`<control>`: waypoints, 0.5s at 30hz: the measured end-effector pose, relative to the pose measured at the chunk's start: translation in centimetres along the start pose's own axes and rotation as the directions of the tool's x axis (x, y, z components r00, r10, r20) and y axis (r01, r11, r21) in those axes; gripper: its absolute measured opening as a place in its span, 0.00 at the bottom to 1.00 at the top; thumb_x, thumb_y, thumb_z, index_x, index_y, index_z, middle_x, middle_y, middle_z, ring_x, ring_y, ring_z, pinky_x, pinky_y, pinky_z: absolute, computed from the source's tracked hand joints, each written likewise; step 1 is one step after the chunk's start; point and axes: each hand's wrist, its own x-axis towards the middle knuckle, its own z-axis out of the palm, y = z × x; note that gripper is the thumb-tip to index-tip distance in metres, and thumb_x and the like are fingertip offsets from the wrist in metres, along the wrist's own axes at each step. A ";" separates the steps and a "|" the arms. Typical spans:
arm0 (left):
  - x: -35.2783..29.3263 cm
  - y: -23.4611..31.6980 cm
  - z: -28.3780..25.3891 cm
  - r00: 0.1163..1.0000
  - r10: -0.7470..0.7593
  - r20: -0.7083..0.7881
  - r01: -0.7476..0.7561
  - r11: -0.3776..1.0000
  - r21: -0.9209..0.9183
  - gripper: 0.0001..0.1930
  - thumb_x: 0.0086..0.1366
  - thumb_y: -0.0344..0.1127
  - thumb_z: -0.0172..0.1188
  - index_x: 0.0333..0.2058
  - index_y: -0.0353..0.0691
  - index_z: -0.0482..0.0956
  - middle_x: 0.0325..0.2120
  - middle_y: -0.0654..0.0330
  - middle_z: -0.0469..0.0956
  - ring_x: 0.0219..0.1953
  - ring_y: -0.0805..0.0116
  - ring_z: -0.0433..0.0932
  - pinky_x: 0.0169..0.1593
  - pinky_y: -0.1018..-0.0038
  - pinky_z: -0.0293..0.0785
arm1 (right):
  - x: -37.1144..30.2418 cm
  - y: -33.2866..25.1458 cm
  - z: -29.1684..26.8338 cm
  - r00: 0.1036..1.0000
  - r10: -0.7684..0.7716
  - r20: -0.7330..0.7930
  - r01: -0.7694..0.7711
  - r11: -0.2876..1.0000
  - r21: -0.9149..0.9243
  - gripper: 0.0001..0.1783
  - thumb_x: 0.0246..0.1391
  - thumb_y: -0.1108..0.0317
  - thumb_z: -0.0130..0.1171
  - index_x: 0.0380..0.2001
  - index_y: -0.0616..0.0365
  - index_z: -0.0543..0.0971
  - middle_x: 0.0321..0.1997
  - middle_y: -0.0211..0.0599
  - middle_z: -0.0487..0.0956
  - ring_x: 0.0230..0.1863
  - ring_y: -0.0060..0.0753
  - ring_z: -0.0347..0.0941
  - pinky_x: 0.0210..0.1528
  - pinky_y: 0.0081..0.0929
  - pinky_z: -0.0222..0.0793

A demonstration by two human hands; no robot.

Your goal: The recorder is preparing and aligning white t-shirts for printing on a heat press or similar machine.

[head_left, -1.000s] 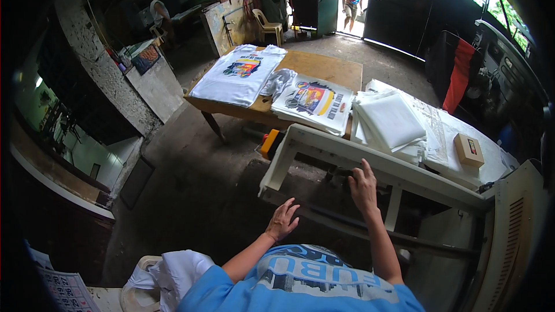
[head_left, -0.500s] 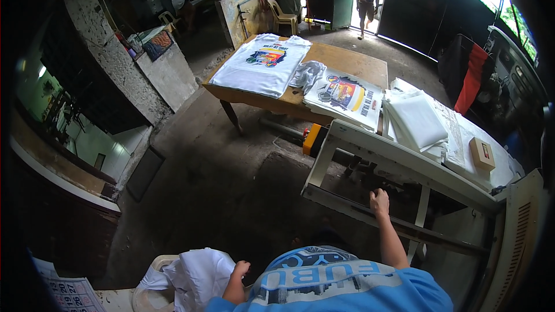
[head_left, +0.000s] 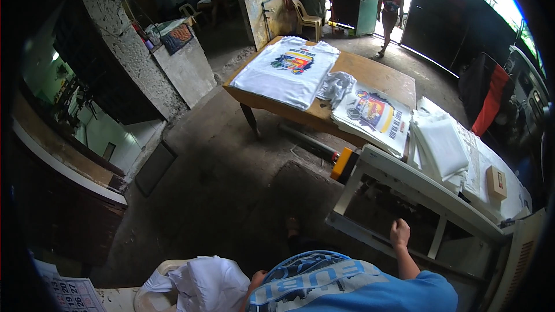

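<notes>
- At lower left: white cloth [head_left: 213, 284] bunched over what looks like a pale plastic chair [head_left: 141, 296], part of it hanging loose. My read: pick it up by the outer edge rather than grabbing the middle, or it'll drag the chair.
- Next right: left hand [head_left: 259, 278], half hidden by the blue shirt. Can't tell if spread or pressed together. Just beside the cloth; contact unclear.
- Ahead of that: wooden worktop [head_left: 378, 73]. Stack of printed white shirts [head_left: 284, 74] lies flat at its left end, crumpled cloth [head_left: 337, 88] next, then a stack of printed white pieces [head_left: 371, 117]. Best handled square and flat, prints clear of folds.
- At the near-left corner of the pale frame [head_left: 433, 192]: yellow-and-black block [head_left: 345, 164]. Snag point, I'd say; keep sleeves and fabric off it.
- Right hand [head_left: 400, 232]: over the frame's opening, fingers bent inward, nothing visible in it. Can't tell how tightly they close or whether they touch the near rail. Advice: keep wrist clear of the rail edges.
- Beyond the frame: folded plain cloth [head_left: 442, 149], layers uneven. Two hands on opposite edges should keep the layers together.
- Far right: small cardboard box [head_left: 496, 183], near the frame's far rail.
</notes>
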 end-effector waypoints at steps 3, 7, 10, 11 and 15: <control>1.1 -1.2 -2.6 0.996 0.082 -0.026 -0.077 0.983 0.168 0.16 0.52 0.42 0.50 0.36 0.40 0.77 0.38 0.50 0.75 0.42 0.57 0.73 0.44 0.66 0.68 | -0.2 -0.2 0.1 0.999 0.018 -0.045 -0.019 1.000 -0.024 0.09 0.47 0.67 0.49 0.22 0.62 0.70 0.26 0.46 0.71 0.32 0.50 0.68 0.33 0.40 0.64; 4.4 -0.5 -7.2 0.982 0.189 -0.030 -0.162 0.903 0.397 0.16 0.52 0.42 0.50 0.36 0.40 0.77 0.38 0.50 0.75 0.43 0.56 0.73 0.45 0.66 0.68 | -0.2 0.2 1.2 0.985 0.006 -0.170 -0.015 0.999 -0.050 0.09 0.47 0.67 0.49 0.23 0.62 0.71 0.26 0.46 0.72 0.31 0.48 0.69 0.32 0.38 0.64; 5.7 -2.0 -13.0 0.972 0.235 -0.015 -0.182 0.789 0.587 0.16 0.51 0.42 0.50 0.36 0.41 0.77 0.38 0.50 0.74 0.44 0.56 0.72 0.46 0.66 0.67 | -0.2 -1.6 1.5 0.973 0.041 -0.229 -0.044 0.999 -0.008 0.10 0.49 0.66 0.49 0.22 0.62 0.71 0.25 0.46 0.72 0.28 0.47 0.70 0.30 0.37 0.64; 9.0 4.6 -19.0 0.945 0.105 0.311 -0.195 0.942 0.275 0.13 0.53 0.38 0.50 0.35 0.41 0.77 0.35 0.53 0.76 0.39 0.57 0.74 0.42 0.67 0.69 | -0.7 -1.7 0.6 0.965 0.088 -0.248 -0.099 0.994 -0.035 0.10 0.50 0.66 0.49 0.21 0.61 0.71 0.24 0.45 0.71 0.28 0.47 0.69 0.29 0.37 0.64; 13.0 14.2 -28.9 0.981 0.182 -0.070 -0.173 0.978 0.116 0.14 0.54 0.38 0.50 0.38 0.42 0.76 0.36 0.55 0.76 0.38 0.60 0.75 0.42 0.69 0.70 | -0.8 -1.5 0.8 0.946 0.082 -0.315 -0.095 0.995 -0.029 0.12 0.51 0.64 0.49 0.20 0.60 0.70 0.22 0.45 0.71 0.27 0.49 0.68 0.28 0.39 0.64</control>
